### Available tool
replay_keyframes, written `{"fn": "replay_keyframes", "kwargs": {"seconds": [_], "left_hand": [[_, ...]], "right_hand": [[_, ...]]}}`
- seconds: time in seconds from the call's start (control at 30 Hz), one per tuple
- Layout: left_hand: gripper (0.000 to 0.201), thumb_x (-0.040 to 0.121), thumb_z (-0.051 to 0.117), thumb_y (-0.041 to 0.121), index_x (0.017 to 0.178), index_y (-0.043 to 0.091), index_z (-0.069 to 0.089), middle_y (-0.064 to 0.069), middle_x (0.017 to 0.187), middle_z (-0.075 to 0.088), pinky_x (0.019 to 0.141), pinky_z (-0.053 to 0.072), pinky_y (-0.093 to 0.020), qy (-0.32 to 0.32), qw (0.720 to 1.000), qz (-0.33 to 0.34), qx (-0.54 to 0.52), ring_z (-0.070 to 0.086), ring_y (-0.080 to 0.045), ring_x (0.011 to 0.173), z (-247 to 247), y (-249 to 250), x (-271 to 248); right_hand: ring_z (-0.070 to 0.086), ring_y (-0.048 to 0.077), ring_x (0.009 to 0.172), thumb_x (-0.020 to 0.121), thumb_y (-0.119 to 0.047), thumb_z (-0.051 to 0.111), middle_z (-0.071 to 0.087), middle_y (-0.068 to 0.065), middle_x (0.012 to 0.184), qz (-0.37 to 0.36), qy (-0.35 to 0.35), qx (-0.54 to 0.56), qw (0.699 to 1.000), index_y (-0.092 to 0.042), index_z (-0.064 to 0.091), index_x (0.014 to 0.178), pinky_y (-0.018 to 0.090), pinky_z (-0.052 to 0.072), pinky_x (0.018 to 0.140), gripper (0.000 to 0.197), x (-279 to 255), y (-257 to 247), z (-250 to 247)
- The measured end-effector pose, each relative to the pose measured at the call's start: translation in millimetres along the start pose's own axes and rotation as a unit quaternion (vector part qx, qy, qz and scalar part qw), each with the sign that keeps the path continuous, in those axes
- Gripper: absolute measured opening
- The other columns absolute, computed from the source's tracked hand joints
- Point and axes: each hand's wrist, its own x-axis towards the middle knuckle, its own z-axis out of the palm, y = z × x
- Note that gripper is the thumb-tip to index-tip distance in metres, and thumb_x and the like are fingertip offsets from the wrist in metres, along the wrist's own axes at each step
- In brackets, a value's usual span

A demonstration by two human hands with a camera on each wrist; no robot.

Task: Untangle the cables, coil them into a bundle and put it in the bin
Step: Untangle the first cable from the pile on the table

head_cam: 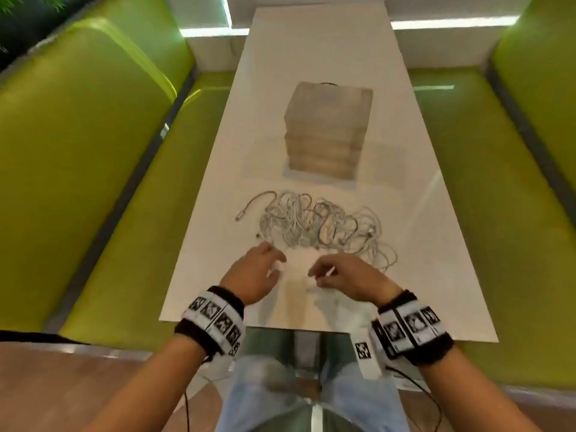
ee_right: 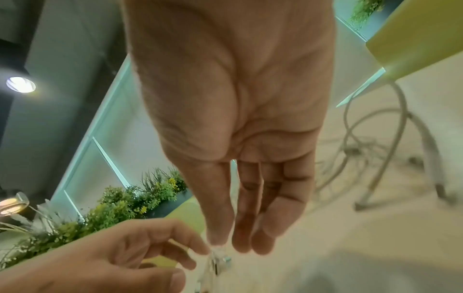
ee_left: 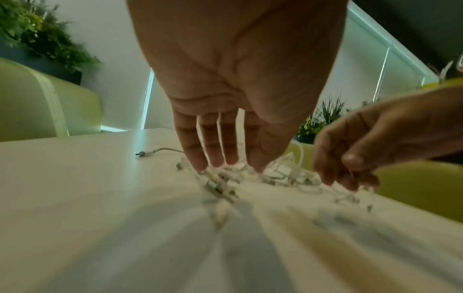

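On the white table (head_cam: 215, 169), item one: tangled white cables (head_cam: 314, 224), heaped between your hands and the woven bin (head_cam: 327, 132), which stands farther back. Item two: your left hand (head_cam: 254, 272), fingers loosely extended, tips touching the heap's near edge. Item three: your right hand (head_cam: 341, 275), pinching a white cable end. Green benches (head_cam: 93, 169) flank the table.
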Motion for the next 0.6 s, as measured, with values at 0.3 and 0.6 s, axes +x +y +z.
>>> {"fn": "replay_keyframes", "kwargs": {"seconds": [0.3, 0.6], "left_hand": [[0.037, 0.081, 0.059, -0.01, 0.114, 0.008, 0.063, -0.01, 0.121, 0.049, 0.083, 0.052, -0.04, 0.068, 0.996, 0.025, 0.053, 0.057, -0.027, 0.099, 30, -21, 9], [0.013, 0.088, 0.063, 0.006, 0.095, 0.014, 0.07, 0.001, 0.091, 0.06, 0.077, 0.049, -0.023, 0.157, 0.945, 0.041, -0.283, 0.06, -0.016, 0.08, -3, 1, 3]], "right_hand": [[0.055, 0.014, 0.087, 0.085, -0.009, 0.064, 0.061, 0.002, 0.096, 0.025, 0.041, 0.036, 0.998, -0.016, 0.062, 0.117, 0.021, 0.039, 0.075, 0.034, 30, -10, 34], [0.053, 0.005, 0.076, 0.083, -0.013, 0.068, 0.051, -0.002, 0.104, -0.047, 0.083, 0.127, 0.987, -0.024, 0.042, 0.135, 0.019, 0.047, 0.062, 0.059, 29, -25, 35]]}}
